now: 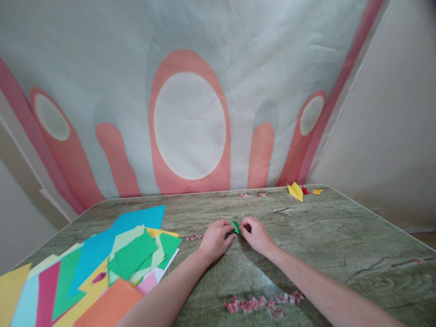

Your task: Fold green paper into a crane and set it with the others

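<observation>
A small folded piece of green paper (235, 226) is held between both hands, over the middle of the table. My left hand (218, 237) closes on its left side, with the fingers hiding part of it. On the other side my right hand (257, 235) pinches the paper's right edge between thumb and fingertips. The exact shape of the fold is too small and too covered to make out.
On the left of the wood-patterned table (211, 290) spreads a pile of coloured paper sheets (134, 254), an orange sheet (109, 306) nearest. At the far right lie a yellow folded paper (295, 191), a red folded piece (305, 190) and a small yellow piece (317, 192).
</observation>
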Available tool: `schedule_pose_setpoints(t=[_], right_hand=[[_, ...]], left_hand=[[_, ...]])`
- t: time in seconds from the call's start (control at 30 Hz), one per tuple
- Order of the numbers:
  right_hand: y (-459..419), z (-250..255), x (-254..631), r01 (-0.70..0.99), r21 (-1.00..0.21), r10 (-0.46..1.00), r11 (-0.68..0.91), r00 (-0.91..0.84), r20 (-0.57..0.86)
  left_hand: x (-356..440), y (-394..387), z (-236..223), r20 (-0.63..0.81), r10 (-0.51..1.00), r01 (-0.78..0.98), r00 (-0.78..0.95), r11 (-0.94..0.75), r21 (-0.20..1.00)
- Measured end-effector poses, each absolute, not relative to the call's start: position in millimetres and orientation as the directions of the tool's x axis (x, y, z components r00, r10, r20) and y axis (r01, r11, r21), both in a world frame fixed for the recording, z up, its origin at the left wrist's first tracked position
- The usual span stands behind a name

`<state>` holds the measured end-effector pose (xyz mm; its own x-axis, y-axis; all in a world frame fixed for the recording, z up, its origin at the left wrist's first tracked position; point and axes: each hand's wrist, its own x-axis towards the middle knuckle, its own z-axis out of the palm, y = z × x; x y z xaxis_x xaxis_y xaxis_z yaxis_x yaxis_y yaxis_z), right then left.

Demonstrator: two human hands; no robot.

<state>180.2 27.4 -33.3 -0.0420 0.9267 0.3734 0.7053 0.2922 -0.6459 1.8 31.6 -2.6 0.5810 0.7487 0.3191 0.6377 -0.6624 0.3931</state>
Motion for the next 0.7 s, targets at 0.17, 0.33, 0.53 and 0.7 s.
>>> schedule_pose_setpoints(t=[0.17, 0.33, 0.53, 0.7], right_hand=[[27, -32, 181, 0.607, -0.739, 0.933, 0.291, -0.009, 0.36], [25, -28, 178, 0.411, -0.882, 0.962, 0.231, 0.039, 0.27], [18, -23, 171, 0.153, -0.95, 0.95, 0.271, 0.115, 0.29], [13, -22, 168, 0.055, -0.965, 0.96, 0.256, 0.104, 0.261]], left_hand=[[1, 32, -3, 0.32, 0.758, 0.615, 0.568, -0.65, 0.447], [6, 34, -11, 0.32, 0.861, 0.564, 0.396, -0.503, 0.655], [18, 34, -17, 0.215, 0.919, 0.257, 0.33, -0.307, 0.916], [18, 32, -11, 0.177, 0.89, 0.12, 0.421, -0.247, 0.962]])
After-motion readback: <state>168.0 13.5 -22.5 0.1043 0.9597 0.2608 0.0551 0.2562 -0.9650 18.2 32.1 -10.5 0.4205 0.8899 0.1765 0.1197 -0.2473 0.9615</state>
